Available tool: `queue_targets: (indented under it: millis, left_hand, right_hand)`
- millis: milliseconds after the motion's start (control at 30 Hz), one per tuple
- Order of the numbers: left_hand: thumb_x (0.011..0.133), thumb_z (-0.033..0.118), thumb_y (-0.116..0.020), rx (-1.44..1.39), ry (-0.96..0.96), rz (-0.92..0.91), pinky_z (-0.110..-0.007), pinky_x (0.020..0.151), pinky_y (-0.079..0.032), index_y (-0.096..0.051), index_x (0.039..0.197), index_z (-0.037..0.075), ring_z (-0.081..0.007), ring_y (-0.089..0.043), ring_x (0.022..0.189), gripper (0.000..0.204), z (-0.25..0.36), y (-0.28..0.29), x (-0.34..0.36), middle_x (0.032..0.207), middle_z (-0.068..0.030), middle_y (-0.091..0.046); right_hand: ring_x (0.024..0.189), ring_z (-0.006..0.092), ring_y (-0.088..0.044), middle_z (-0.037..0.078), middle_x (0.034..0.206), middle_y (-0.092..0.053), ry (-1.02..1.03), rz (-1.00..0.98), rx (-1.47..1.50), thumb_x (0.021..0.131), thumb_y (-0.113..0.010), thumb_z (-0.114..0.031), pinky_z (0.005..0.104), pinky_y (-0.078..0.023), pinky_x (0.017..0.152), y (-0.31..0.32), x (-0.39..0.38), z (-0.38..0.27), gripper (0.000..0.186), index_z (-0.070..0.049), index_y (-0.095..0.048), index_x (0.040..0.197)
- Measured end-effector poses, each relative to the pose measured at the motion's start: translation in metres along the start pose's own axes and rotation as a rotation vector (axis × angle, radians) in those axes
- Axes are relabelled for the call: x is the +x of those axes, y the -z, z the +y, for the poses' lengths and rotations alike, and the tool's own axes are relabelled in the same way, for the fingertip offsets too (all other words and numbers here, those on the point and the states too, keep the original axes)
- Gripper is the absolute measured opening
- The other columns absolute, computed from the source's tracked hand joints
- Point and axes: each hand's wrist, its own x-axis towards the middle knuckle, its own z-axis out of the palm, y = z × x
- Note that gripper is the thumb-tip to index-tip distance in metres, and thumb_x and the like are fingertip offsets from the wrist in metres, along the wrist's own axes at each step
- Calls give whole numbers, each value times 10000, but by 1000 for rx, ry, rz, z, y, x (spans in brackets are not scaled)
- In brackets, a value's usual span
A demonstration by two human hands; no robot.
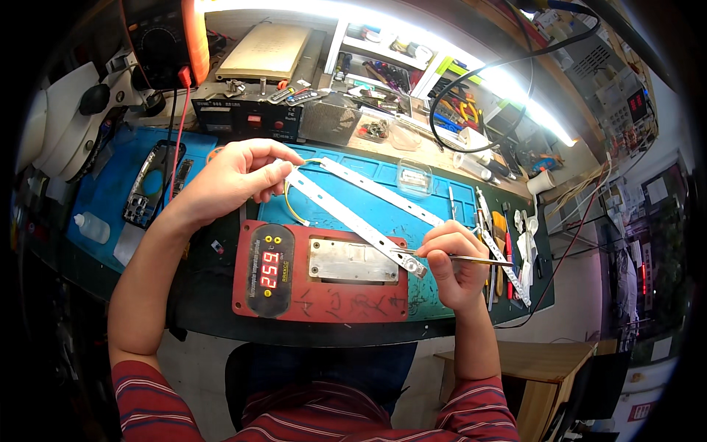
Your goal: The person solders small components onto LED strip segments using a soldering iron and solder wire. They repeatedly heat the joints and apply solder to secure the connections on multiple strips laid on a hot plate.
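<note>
My left hand point(239, 177) pinches the upper end of a white LED strip point(342, 215), close to its thin yellow wires. The strip slants down to the right, and its lower end lies over the metal plate point(335, 261) of a red heating plate with a lit red display point(269, 269). My right hand point(456, 265) grips metal tweezers point(471, 259). Their tips are at the strip's lower end, by a round lens point(409, 263); whether they touch it I cannot tell. A second white strip point(383, 193) lies behind, running toward my right hand.
A blue mat point(353, 166) covers the bench. A small clear box point(414, 179) sits on it. Tweezers and brushes point(502, 228) lie at the right. A dropper bottle point(92, 227) and an opened device shell point(147, 188) are at the left. A black cable point(442, 121) loops overhead.
</note>
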Motion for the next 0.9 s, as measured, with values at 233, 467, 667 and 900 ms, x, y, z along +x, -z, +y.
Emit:
queue_targets:
  millis: [233,467,667,900]
  left_hand:
    - [988,185,-596,2,-1,-1,-176,585,-428,-641,1164,2,-28,-534,683,258,1,0,0,802,10,-614]
    - [988,190,-596,9,-2,5,-177,584,-431,-643,1160,2,-31,-537,682,258,0,0,0,800,8,-615]
    - [988,190,-596,10,-10,5,-178,585,-432,-644,1158,5,-34,-538,682,255,0,0,0,799,7,-614]
    - [991,195,-596,-4,5,-12,-190,635,-453,-646,1172,-11,-47,-566,738,278,2,1,0,824,-2,-638]
  right_hand:
    - [630,168,-571,96,762,-636,-7,3,-1,942,-656,-161,274,-425,535,0,-2,1,179,-15,-662,839]
    - [630,166,-571,96,761,-636,-4,-3,-2,941,-658,-158,272,-424,533,1,-1,1,173,-17,-663,840]
    - [629,166,-570,97,760,-634,-2,0,1,940,-659,-156,273,-421,526,0,0,0,170,-15,-665,844]
    - [626,163,-566,98,757,-632,-6,1,5,942,-659,-161,272,-418,523,0,-1,1,178,-12,-664,845]
